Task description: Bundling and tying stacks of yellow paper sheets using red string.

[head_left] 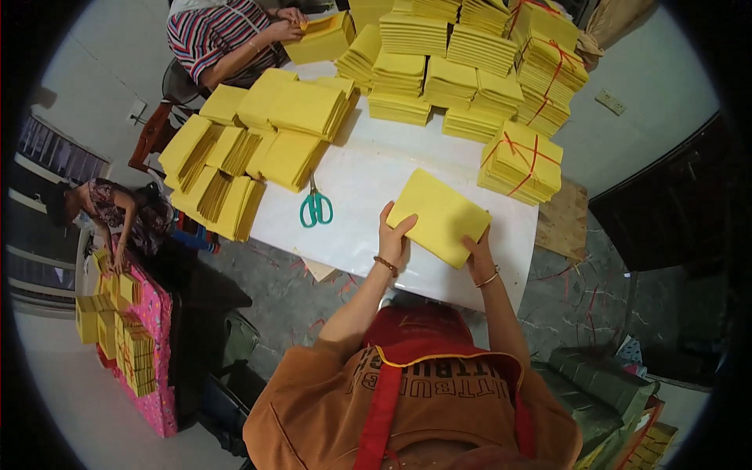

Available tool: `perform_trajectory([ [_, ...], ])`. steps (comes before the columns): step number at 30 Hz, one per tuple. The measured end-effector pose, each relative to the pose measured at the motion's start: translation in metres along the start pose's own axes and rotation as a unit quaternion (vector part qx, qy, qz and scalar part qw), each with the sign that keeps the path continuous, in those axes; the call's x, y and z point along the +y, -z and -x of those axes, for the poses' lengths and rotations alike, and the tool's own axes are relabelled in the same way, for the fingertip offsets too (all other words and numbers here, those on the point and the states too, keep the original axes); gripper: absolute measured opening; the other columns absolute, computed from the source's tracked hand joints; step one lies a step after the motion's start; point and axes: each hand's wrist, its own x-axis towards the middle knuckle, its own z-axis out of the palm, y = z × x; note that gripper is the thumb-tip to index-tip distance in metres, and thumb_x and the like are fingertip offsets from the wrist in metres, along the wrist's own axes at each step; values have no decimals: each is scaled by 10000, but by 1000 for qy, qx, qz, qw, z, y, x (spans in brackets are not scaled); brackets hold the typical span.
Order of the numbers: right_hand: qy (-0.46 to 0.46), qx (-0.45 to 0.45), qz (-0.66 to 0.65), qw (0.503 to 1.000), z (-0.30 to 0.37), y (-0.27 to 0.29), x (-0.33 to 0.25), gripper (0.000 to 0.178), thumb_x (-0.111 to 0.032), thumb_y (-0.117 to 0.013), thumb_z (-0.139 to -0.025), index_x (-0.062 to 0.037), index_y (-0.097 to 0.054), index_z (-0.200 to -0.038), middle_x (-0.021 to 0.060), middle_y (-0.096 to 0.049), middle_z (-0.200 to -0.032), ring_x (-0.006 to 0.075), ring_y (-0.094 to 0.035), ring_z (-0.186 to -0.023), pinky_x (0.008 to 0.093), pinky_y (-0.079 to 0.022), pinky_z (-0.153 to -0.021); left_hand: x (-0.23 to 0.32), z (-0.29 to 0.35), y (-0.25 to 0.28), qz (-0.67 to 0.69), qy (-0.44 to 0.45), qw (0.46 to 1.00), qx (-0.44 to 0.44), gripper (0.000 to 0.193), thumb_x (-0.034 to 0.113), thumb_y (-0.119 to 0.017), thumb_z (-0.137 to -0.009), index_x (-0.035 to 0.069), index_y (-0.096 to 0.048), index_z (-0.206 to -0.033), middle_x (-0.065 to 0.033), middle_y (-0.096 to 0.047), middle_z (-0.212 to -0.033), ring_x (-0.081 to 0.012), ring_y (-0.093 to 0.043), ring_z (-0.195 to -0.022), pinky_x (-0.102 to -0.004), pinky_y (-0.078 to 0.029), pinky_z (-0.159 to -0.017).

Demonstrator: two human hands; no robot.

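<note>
Over the near edge of a white-topped table (374, 174), I hold a flat stack of yellow paper (440, 213) between both hands. My left hand (394, 237) grips its left side, thumb on top and fingers beneath. On its lower right side, my right hand (479, 255) has the same grip, with the thumb on the upper face. The fingers under the stack are mostly hidden. Scissors (316, 210) with green handles lie to the left of my left hand. A yellow paper bundle (521, 163) tied crosswise with red string sits beyond my right hand.
Yellow stacks (294, 110) crowd the table's left side; taller piles (446, 55) stand at the back. Across the table, a person in a striped top (215, 39) handles yellow paper. Another person (113, 207) works at a pink-covered table (160, 345). Red string scraps litter the floor.
</note>
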Motion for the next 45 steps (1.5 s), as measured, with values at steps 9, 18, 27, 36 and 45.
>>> perform_trajectory([
  [9,149,-72,276,947,9,31,2,1123,-69,-754,-589,-87,76,-1346,116,-294,-1296,219,-320,-1191,330,-317,-973,27,-20,45,-413,-20,843,-344,943,275,-770,-583,39,-205,-1300,-144,-292,-1291,-239,-230,-1244,-370,-199,-1014],
  [18,132,-102,276,947,7,40,25,1112,-60,-781,-555,-66,-1,-1348,99,-321,-1285,204,-360,-1161,329,-340,-961,-5,-33,78,-750,-125,552,-341,953,391,-757,-548,85,-252,-1296,-154,-293,-1294,-312,-162,-1269,-445,-44,-1013],
  [27,-37,-56,-36,997,15,30,46,675,-52,-701,-656,-66,-328,-1220,44,-485,-1102,153,-451,-1058,320,-411,-878,25,26,29,-103,-85,966,-222,966,161,-752,-615,87,-84,-1308,-133,-372,-1201,-239,-408,-1095,-359,-354,-920],
  [36,-5,-121,-38,992,10,24,28,847,-133,-719,-636,-147,-215,-1317,51,-371,-1251,188,-377,-1144,343,-357,-927,27,38,-5,-201,-68,959,-190,790,44,-722,-608,29,-200,-1201,-128,-407,-1116,-211,-431,-1066,-340,-389,-895],
  [45,-44,-229,334,913,-6,23,-5,959,-152,-787,-545,-104,-218,-1315,106,-354,-1290,228,-386,-1139,315,-335,-937,3,28,22,-525,-174,786,-276,739,247,-741,-594,5,-352,-1175,-160,-417,-1136,-281,-396,-1082,-369,-334,-920],
])
